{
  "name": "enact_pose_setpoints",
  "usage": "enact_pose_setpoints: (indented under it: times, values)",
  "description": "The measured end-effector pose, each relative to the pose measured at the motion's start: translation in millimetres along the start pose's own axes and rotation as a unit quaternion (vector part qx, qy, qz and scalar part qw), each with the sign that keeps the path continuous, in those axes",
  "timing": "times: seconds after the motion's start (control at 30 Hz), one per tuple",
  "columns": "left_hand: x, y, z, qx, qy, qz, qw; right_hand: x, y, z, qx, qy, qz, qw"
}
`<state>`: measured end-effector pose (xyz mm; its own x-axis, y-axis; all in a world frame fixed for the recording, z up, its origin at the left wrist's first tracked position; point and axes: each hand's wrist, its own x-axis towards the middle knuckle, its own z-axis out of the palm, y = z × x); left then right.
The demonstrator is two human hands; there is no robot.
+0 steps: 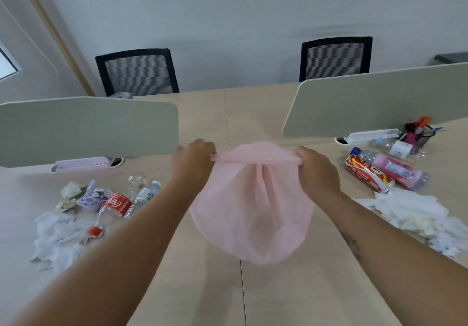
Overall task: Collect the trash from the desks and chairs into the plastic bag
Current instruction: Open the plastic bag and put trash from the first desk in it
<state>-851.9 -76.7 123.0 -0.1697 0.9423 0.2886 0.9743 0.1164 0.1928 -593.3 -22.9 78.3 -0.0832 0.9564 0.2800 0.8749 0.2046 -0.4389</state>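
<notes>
A thin pink plastic bag [253, 214] hangs puffed out over the middle of the desk. My left hand [192, 161] grips its rim on the left and my right hand [316, 168] grips the rim on the right, stretched taut between them. On the left lie a crushed Coca-Cola bottle [117, 203], a clear water bottle [145, 195], crumpled paper [71, 191] and white tissues [58, 239]. On the right lie a red snack tube [367, 175], a bottle with a pink label [395, 168] and a heap of white tissue [415, 214].
Two grey-green divider screens [86, 128] [379, 97] stand across the light wooden desk [253, 295]. A mesh pen holder [417, 133] and a clear empty bottle [395, 147] sit at the right. Two black mesh chairs [138, 72] [335, 57] stand behind the desk by the wall.
</notes>
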Motion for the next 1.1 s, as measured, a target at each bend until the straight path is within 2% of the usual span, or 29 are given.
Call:
enact_pose_setpoints:
  times: [0.1, 0.2, 0.27, 0.33, 0.43, 0.5, 0.6, 0.67, 0.77, 0.87, 0.97, 1.03, 1.1]
  values:
    - [-3, -23, 9, -0.008, 0.019, -0.061, 0.998, 4, 31, -8, 0.002, -0.001, 0.071, 0.997]
    - [1, -25, 12, -0.148, 0.017, -0.108, 0.983, 4, 55, -10, -0.039, -0.033, 0.110, 0.993]
    - [3, -10, 7, -0.224, 0.024, -0.116, 0.967, 0, 46, -8, -0.072, -0.082, 0.078, 0.991]
    - [3, 14, -4, -0.262, 0.039, -0.101, 0.959, -9, 12, -7, -0.015, -0.116, 0.027, 0.993]
    - [1, 50, -19, -0.288, 0.044, -0.046, 0.955, -23, -37, 0, 0.025, -0.078, -0.065, 0.995]
    - [2, 61, -22, -0.294, 0.022, -0.022, 0.955, -22, -42, 10, 0.026, -0.038, -0.065, 0.997]
    - [2, 49, -20, -0.239, -0.035, 0.017, 0.970, -13, -22, 13, 0.137, 0.000, -0.019, 0.990]
    - [0, 26, -12, -0.152, -0.112, 0.035, 0.981, -7, -5, 8, 0.230, -0.061, 0.002, 0.971]
    - [-6, -1, 0, -0.070, -0.177, 0.033, 0.981, -7, 7, -4, 0.253, -0.164, -0.001, 0.953]
    - [-11, -12, 5, -0.160, -0.227, -0.006, 0.961, -13, 14, -10, 0.311, -0.209, 0.058, 0.925]
    - [-19, -16, 7, -0.309, -0.225, -0.092, 0.920, -19, 22, -6, 0.340, -0.246, 0.117, 0.900]
    - [-24, -12, 15, -0.365, -0.215, -0.129, 0.897, -23, 25, 1, 0.366, -0.239, 0.156, 0.886]
    - [-29, -1, 23, -0.365, -0.203, -0.155, 0.895, -27, 24, 10, 0.402, -0.214, 0.204, 0.867]
